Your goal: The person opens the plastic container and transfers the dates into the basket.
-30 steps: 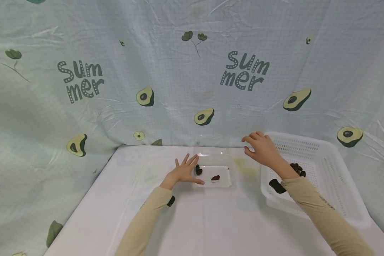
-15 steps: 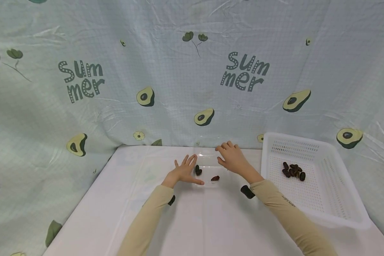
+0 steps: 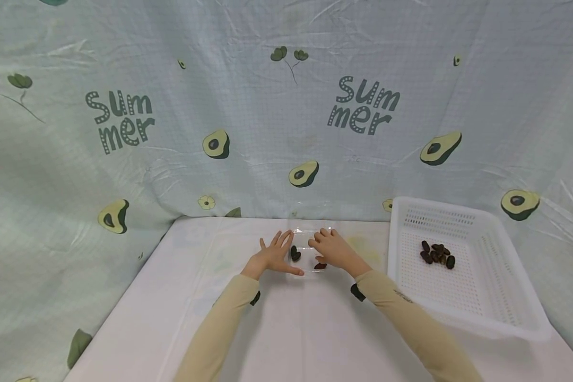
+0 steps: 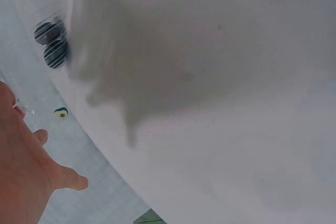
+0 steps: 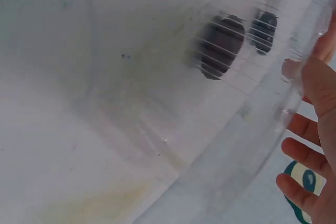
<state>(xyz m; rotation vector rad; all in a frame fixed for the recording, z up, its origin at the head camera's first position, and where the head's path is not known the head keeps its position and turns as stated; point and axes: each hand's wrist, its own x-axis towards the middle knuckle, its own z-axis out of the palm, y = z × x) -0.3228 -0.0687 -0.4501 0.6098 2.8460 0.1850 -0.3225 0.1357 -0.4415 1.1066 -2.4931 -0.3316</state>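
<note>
A clear plastic box (image 3: 307,266) with its lid raised stands on the table. Two dark dates (image 3: 295,253) lie at its left side and one reddish-brown date (image 3: 320,266) at its front right. My left hand (image 3: 269,259) has its fingers spread at the box's left edge, thumb toward the front. Over the right part of the box hovers my right hand (image 3: 334,250), fingers bent loosely, thumb close by the reddish date. From the right wrist, two dates (image 5: 221,48) show through the box wall (image 5: 252,103), with nothing seen between the fingers.
A white perforated basket (image 3: 477,292) stands on the right with several dark dates (image 3: 435,255) in it. Behind the table hangs a pale curtain (image 3: 248,106) printed with avocados. The table (image 3: 286,329) has a white cover.
My right hand has moved left from above the basket to over the box, then lower and closer to the reddish date. My left hand has stayed at the box's left edge.
</note>
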